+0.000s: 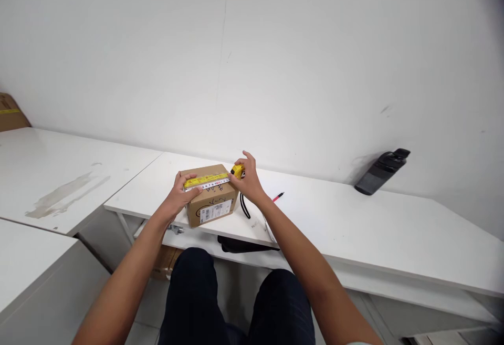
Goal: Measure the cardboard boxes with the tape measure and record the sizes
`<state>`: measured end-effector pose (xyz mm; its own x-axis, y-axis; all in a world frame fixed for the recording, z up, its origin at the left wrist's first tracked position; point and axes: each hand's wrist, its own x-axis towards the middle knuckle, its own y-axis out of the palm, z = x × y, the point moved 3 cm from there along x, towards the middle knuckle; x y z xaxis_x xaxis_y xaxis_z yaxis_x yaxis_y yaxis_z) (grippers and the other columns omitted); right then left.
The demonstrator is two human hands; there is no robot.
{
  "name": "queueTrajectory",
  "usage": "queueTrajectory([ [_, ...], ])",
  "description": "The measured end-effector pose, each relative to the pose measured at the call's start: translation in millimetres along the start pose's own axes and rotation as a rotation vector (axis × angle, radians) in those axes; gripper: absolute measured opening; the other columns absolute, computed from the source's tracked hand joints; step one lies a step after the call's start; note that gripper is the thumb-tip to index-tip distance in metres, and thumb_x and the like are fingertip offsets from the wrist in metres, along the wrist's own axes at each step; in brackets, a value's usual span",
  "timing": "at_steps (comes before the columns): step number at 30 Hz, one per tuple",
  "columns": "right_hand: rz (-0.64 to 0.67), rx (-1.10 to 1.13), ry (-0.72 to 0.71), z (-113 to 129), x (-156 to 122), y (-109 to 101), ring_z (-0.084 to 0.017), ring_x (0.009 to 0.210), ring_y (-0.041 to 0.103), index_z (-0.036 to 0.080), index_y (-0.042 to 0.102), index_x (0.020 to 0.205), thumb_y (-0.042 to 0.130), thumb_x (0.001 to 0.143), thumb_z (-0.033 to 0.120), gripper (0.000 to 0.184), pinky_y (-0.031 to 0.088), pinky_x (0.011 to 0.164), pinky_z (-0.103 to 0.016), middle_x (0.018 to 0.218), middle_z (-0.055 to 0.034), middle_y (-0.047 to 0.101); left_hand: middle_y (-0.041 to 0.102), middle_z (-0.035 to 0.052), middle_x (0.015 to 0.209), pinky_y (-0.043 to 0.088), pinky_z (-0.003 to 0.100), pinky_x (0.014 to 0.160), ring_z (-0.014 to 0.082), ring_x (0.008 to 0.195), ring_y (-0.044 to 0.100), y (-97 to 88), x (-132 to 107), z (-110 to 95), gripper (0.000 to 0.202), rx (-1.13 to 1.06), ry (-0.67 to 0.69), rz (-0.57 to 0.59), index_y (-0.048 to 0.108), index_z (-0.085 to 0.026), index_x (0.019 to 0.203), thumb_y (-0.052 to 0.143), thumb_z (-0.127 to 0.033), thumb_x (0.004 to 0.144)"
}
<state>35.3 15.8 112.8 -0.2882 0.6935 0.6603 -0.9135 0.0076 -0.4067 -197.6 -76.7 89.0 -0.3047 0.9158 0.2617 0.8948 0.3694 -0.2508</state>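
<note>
A small brown cardboard box (208, 203) with a white shipping label (216, 211) and black handwriting sits on the white table near its front edge. The blade of a tape measure (237, 170) is stretched across the box's top, beside a strip of yellow tape. My left hand (181, 191) is at the box's left end, with thumb and fingers closed on the blade's end. At the right end, my right hand (249, 177) grips the yellow tape measure case, with one finger raised. A black wrist strap (244, 206) hangs below that hand.
A red and black pen (277, 197) lies right of my right forearm, partly hidden. Farther right a dark bottle (381, 171) stands near the wall. Another cardboard box (12, 113) is at the far left. Below the tabletop, a shelf holds a black item (246, 244).
</note>
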Motion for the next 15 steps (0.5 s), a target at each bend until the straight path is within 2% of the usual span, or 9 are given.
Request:
queueTrajectory([
  [3, -0.020, 0.004, 0.005, -8.4, 1.1, -2.1, -0.026, 0.135, 0.042, 0.025, 0.048, 0.109, 0.065, 0.080, 0.028, 0.034, 0.046, 0.100, -0.044, 0.153, -0.0146, 0.025, 0.042, 0.0069, 0.145, 0.048, 0.040, 0.104, 0.0290, 0.127, 0.052, 2.1, -0.6, -0.5, 0.054, -0.077, -0.045, 0.070, 0.066, -0.028, 0.119, 0.079, -0.044, 0.070],
  [9, -0.052, -0.006, 0.011, -25.6, 0.2, -3.9, -0.028, 0.135, 0.039, 0.026, 0.048, 0.109, 0.064, 0.080, 0.029, 0.034, 0.048, 0.096, -0.045, 0.149, -0.0136, 0.029, 0.045, 0.0049, 0.133, 0.050, 0.035, 0.098, 0.0264, 0.123, 0.051, 8.8, -2.6, -0.4, 0.045, -0.176, -0.003, 0.023, 0.066, -0.026, 0.112, 0.075, -0.042, 0.071],
  [12, -0.048, -0.029, -0.025, -26.2, 0.1, -3.3, -0.029, 0.135, 0.038, 0.025, 0.047, 0.111, 0.063, 0.081, 0.031, 0.034, 0.048, 0.094, -0.045, 0.141, -0.0146, 0.036, 0.044, 0.0044, 0.134, 0.048, 0.036, 0.099, 0.0265, 0.123, 0.051, 12.3, -2.9, 2.2, 0.043, -0.200, 0.000, 0.006, 0.065, -0.026, 0.108, 0.075, -0.041, 0.070],
  [15, -0.043, -0.034, -0.053, -22.3, -0.5, -2.9, -0.027, 0.124, 0.046, 0.025, 0.046, 0.111, 0.062, 0.083, 0.033, 0.033, 0.050, 0.091, -0.044, 0.128, -0.0131, 0.044, 0.040, 0.0041, 0.138, 0.046, 0.036, 0.101, 0.0274, 0.126, 0.047, 13.8, -2.8, 3.2, 0.042, -0.214, -0.020, -0.010, 0.064, -0.027, 0.107, 0.075, -0.038, 0.069],
])
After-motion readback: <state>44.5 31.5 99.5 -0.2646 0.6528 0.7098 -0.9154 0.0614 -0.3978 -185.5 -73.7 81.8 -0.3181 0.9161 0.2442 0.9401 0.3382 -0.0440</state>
